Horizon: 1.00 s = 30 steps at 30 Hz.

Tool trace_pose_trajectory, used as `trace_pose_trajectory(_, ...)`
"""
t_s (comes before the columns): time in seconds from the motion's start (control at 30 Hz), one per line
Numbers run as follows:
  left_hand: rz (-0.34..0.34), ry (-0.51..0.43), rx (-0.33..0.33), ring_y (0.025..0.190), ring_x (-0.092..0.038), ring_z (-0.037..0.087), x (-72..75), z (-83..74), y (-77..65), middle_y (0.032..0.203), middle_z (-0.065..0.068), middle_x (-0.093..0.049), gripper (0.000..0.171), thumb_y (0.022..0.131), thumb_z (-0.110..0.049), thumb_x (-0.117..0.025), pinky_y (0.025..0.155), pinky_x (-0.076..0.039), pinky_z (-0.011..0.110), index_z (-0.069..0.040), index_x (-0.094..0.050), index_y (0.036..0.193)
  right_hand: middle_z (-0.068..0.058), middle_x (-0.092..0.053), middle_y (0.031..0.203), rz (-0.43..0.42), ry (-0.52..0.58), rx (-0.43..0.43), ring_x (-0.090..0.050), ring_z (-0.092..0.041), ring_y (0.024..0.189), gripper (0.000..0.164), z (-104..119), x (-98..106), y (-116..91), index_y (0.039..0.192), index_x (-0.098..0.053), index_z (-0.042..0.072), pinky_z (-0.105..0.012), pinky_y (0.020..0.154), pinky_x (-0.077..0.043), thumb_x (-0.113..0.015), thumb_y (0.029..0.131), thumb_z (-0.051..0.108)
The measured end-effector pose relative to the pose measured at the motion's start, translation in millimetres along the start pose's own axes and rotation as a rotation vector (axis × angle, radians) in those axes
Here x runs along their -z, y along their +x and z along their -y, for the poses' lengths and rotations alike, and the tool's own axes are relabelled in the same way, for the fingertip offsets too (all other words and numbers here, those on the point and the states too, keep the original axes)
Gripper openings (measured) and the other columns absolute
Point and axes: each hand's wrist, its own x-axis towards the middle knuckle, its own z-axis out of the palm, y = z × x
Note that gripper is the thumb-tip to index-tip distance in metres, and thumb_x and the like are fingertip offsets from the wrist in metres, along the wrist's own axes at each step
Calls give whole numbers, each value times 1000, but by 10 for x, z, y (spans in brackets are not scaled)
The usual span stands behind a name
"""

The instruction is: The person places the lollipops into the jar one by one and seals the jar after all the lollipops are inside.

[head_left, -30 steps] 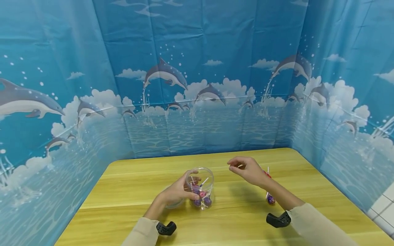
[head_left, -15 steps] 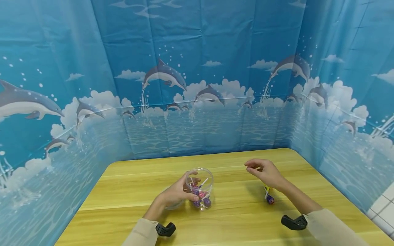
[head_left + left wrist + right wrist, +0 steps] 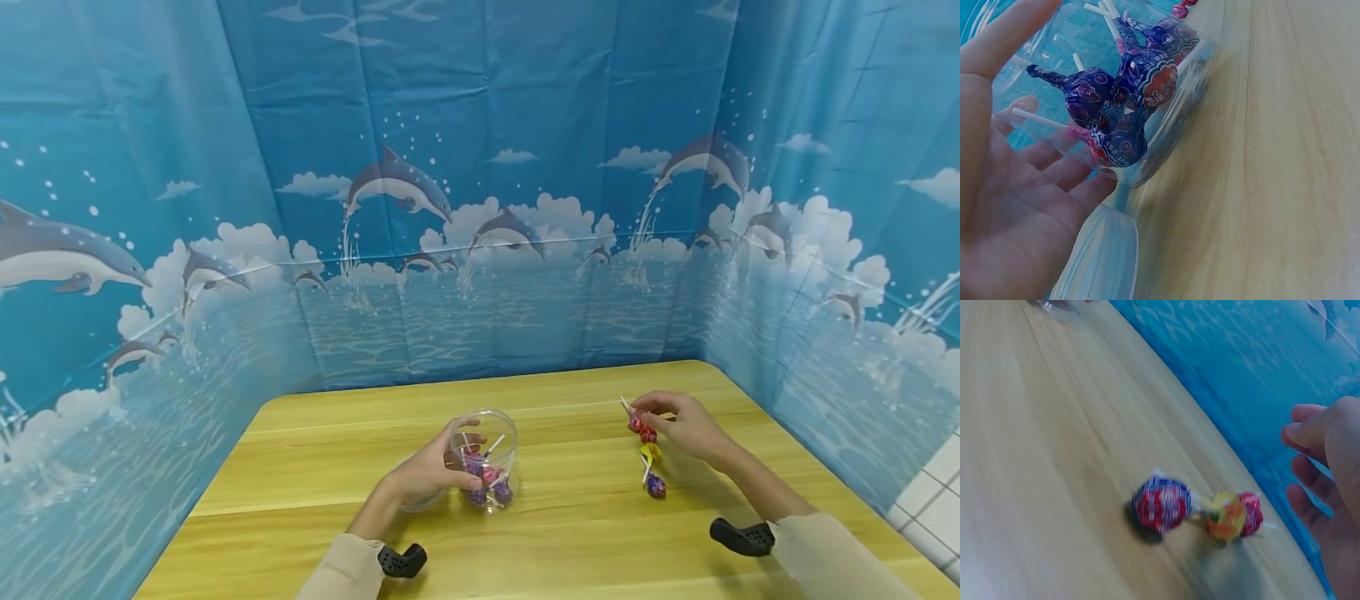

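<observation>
My left hand is curled round a clear plastic jar, gripping its side as it stands on the table. Inside the jar lie several wrapped lollipops, mostly purple, their white sticks pointing up and sideways. My right hand hovers over the right of the table, its fingers loosely bent and holding nothing. Below its fingertips are red lollipops, overlapped by them in the head view. Closer to me lie a yellow lollipop and a purple-and-red one.
A clear round lid lies beside the jar, partly behind my left hand. The yellow wood-grain table is backed by a blue curtain printed with dolphins. White floor tiles show at the far right.
My right hand has moved right, away from the jar side, to the loose lollipops, and the red ones now show. My left hand keeps its grip on the jar in the same place.
</observation>
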Motion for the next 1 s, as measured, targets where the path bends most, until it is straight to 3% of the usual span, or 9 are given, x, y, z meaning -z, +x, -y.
trace_pose_trajectory(0.1, 3, -17, 7, 125, -56, 27, -5, 8, 2, 156, 23, -39, 88, 92, -22, -80, 101, -48, 41, -22, -25, 161, -16, -72, 116, 84, 15, 19, -64, -27, 103, 20, -58, 25, -31, 120, -72, 2, -35, 78, -56, -65, 103, 10)
trace_pose_trajectory(0.33, -1, -21, -4, 126, -55, 29, 4, 8, -7, 158, 23, -37, 93, 92, -23, -80, 102, -47, 43, -18, -20, 163, -5, -72, 108, 327, -99, 206, -65, -16, 94, 12, -21, 14, -77, 109, -76, 7, -33, 75, -55, -69, 99, 6)
trace_pose_trajectory(0.5, 6, -13, 2, 125, -55, 27, 1, 31, -2, 158, 23, -37, 94, 93, -24, -80, 101, -47, 42, -18, -19, 164, 2, -72, 103, 457, -118, 226, -62, -12, 88, 12, 55, -31, -119, 107, -78, 9, -32, 72, -53, -71, 97, 6)
trace_pose_trajectory(0.73, 13, -1, 2, 121, -57, 28, -3, 28, -4, 157, 23, -38, 90, 94, -24, -79, 100, -48, 42, -22, -21, 162, 7, -71, 98, 493, -162, 271, -63, -8, 83, 15, 86, -54, -152, 102, -78, 13, -32, 70, -54, -72, 92, 3)
trace_pose_trajectory(1.0, 8, -59, 5, 124, -56, 29, -12, 13, -14, 157, 25, -36, 87, 94, -17, -78, 100, -49, 41, -25, -23, 162, 11, -68, 95, 485, -248, 320, -62, -5, 82, 20, 58, -116, -148, 96, -78, 14, -32, 71, -55, -69, 86, -1)
